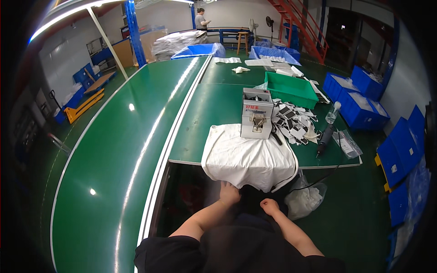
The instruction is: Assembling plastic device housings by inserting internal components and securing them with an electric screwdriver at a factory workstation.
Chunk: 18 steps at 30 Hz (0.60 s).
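At lower centre, cannot tell grip of left hand (231,193); see right hand (270,207) curled closed. Seemingly best to handle white cloth (248,154), mid-frame, gently, without jolting grey machine (256,111) above.

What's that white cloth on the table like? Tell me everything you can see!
The white cloth looks like soft, wrinkled fabric. It lies on the green table and drapes over the near edge, its hem hanging unevenly in folds. The boxy gray machine seems to stand on its far part. The person's left hand is just below the hem; whether they touch is unclear.
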{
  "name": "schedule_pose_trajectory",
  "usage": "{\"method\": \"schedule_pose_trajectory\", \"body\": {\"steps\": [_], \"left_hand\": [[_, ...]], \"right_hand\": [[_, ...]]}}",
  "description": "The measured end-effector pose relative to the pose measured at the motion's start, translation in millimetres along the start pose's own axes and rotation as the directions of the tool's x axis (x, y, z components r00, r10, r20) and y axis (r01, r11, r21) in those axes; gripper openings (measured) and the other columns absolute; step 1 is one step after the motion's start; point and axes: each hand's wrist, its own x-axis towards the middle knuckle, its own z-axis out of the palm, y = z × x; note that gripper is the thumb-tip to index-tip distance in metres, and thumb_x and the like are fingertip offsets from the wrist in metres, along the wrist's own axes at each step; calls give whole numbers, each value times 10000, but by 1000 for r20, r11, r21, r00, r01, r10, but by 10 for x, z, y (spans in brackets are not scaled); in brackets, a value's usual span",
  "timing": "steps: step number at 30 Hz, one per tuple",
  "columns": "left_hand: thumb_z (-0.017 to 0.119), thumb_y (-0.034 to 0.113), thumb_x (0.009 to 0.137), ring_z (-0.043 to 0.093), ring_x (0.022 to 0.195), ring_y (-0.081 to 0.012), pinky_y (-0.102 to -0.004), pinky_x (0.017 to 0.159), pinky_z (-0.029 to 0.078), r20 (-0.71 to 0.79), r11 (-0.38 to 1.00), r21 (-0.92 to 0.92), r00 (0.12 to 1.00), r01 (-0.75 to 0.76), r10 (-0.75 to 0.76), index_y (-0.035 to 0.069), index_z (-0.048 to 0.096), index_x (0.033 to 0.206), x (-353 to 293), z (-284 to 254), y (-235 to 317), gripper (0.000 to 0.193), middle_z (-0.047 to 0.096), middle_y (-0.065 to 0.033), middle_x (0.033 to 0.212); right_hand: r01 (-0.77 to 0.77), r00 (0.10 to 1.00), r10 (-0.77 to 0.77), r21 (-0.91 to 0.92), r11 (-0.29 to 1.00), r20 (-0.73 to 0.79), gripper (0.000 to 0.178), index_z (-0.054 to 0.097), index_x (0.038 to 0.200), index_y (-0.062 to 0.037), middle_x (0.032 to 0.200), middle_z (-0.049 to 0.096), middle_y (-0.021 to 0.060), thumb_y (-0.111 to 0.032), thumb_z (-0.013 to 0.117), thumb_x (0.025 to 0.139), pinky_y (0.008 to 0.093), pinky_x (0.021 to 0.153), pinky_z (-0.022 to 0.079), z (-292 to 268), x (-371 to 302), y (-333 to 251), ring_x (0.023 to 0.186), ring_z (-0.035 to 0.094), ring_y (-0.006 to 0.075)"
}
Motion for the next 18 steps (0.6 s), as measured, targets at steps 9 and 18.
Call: {"method": "schedule_pose_trajectory", "body": {"steps": [9, 18], "left_hand": [[545, 420, 863, 372, 1349, -313, -630, 1104, 193, 7, 999, -35, 1000, 24, -23, 162, 628, 1254, 53, 22, -57, 475, 557, -84, 1353], [561, 492, 844, 350, 1360, -356, -651, 1091, 198, -98, 996, 83, 995, 31, -23, 207, 628, 1272, 84, 251, -121, 519, 532, -79, 1389]], "right_hand": [[-34, 996, 33, 20, 999, 80, 197, 754, 906, -160, 899, 723, 91, -287, 655, 791, 378, 793, 542, -7, 95, -6, 867, 690, 284], [-55, 994, 50, 56, 997, 96, 220, 749, 927, -147, 914, 725, 95, -307, 668, 799, 373, 804, 541, -67, 64, -136, 883, 691, 271]]}}
